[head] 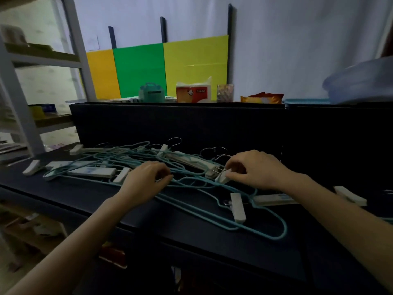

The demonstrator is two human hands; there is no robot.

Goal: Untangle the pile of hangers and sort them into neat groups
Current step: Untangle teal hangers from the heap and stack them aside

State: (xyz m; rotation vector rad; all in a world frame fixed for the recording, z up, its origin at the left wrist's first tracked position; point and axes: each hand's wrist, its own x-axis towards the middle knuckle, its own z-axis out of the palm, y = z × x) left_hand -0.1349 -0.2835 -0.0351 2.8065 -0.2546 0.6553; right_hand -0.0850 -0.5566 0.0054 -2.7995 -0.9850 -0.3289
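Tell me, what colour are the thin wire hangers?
Teal, a blue-green. The wire hangers show best in the head view, on the dark table.

A tangled pile of hangers point(136, 165) lies flat across the dark table point(191, 237): thin teal wire ones looped through each other, mixed with white clip hangers with metal hooks. One teal hanger point(261, 228) reaches toward the near edge.
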